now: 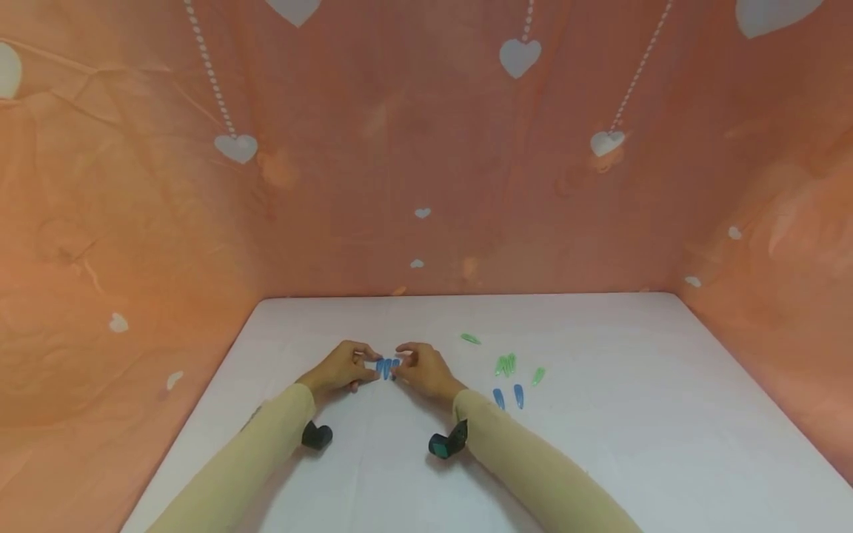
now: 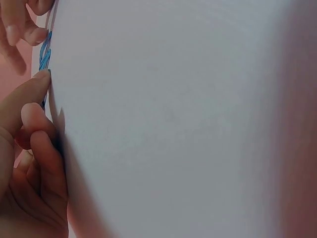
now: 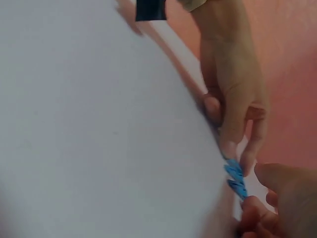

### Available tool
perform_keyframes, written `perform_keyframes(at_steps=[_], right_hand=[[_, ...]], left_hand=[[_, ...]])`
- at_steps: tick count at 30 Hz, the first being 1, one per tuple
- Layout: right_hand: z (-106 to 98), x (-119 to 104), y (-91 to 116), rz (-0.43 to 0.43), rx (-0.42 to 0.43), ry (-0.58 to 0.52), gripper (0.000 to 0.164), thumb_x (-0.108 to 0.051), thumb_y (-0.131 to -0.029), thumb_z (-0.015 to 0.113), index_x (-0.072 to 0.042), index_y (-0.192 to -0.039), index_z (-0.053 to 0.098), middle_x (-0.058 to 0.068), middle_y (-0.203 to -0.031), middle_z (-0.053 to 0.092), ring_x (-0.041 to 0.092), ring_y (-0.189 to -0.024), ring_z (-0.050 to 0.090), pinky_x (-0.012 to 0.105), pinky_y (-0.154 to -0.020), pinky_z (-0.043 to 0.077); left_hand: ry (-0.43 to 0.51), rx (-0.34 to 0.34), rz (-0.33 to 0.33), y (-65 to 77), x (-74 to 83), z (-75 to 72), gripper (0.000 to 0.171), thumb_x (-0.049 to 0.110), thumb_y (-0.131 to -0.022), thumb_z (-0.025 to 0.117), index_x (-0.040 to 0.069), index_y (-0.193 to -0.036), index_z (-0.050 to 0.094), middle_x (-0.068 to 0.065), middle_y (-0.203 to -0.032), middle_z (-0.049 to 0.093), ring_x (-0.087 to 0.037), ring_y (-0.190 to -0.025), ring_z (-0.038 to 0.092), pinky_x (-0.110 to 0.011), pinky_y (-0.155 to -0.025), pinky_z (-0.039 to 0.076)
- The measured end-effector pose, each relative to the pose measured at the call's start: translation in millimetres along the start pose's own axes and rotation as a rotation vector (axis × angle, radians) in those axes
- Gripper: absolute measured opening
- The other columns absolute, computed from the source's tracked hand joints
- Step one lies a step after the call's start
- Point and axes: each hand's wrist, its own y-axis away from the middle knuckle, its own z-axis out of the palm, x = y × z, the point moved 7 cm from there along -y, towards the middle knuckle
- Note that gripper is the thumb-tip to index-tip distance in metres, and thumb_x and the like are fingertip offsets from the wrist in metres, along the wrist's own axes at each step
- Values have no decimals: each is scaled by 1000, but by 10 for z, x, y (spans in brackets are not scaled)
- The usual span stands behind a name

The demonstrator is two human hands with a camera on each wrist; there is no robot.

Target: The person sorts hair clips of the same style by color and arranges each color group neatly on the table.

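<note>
Several blue snap hair clips (image 1: 387,369) lie side by side on the white table between the two hands. My left hand (image 1: 343,368) pinches the leftmost clip endwise, index finger at its far end and thumb at its near end. From the other side, my right hand (image 1: 426,370) reaches to the row. Its thumb touches the near end of the rightmost clip, while the index finger stands off above the far end. In the right wrist view the blue clips (image 3: 235,174) show between both hands' fingertips; the left wrist view catches them (image 2: 45,54) edge-on, partly hidden by the fingers.
To the right lie two loose blue clips (image 1: 518,396) and a cluster of green clips (image 1: 506,364). One green clip (image 1: 470,338) sits farther back, another (image 1: 538,376) right of the cluster. An orange curtain (image 1: 466,163) with white hearts surrounds the white table (image 1: 633,414).
</note>
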Motion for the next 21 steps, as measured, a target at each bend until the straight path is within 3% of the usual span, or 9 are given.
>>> perform_keyframes(at_steps=[7, 21], right_hand=[[-143, 46, 85, 32, -65, -145, 48, -17, -98, 66, -4, -142, 53, 14, -107, 64, 12, -69, 59, 24, -64, 52], [-585, 32, 328, -41, -38, -34, 40, -21, -98, 66, -5, -134, 60, 13, -106, 70, 18, -69, 66, 27, -64, 53]], left_hand=[[-11, -3, -4, -1, 14, -2, 43, 10, -91, 73, -4, -131, 63, 3, -58, 50, -8, -46, 46, -21, -48, 38], [26, 1, -19, -17, -20, 17, 41, 5, -90, 73, -4, -129, 64, 4, -56, 47, -6, -43, 45, -19, -47, 38]])
